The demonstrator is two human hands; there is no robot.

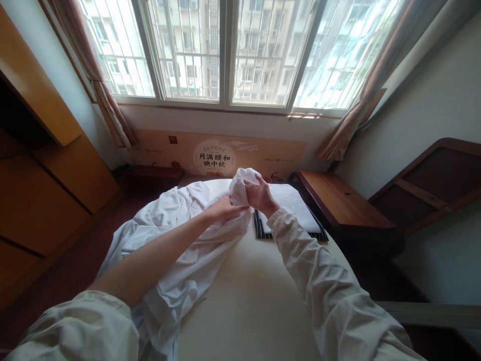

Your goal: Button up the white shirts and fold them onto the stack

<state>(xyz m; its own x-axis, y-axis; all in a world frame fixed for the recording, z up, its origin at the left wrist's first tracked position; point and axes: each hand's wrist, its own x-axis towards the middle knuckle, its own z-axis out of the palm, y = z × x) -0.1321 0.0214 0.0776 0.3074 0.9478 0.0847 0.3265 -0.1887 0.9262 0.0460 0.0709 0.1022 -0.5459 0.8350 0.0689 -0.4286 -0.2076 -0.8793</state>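
A large crumpled white cloth point(176, 250) covers the left part of the pale table point(248, 301) and hangs over its left edge. My left hand point(225, 208) grips a bunched part of it near the table's far side, the fingers partly hidden in the folds. Against the right side of that same bunch, my right hand point(260, 194) is closed on the fabric, thumb raised. A folded white cloth point(296, 205) lies just right of my hands, on top of a dark striped cloth point(323, 235).
Beyond the table, a printed banner point(158, 148) runs below a barred window point(225, 55). To the right stands a wooden desk point(345, 200), with a wooden headboard-like panel point(432, 185) by the wall. Orange-brown cabinets point(45, 200) line the left side.
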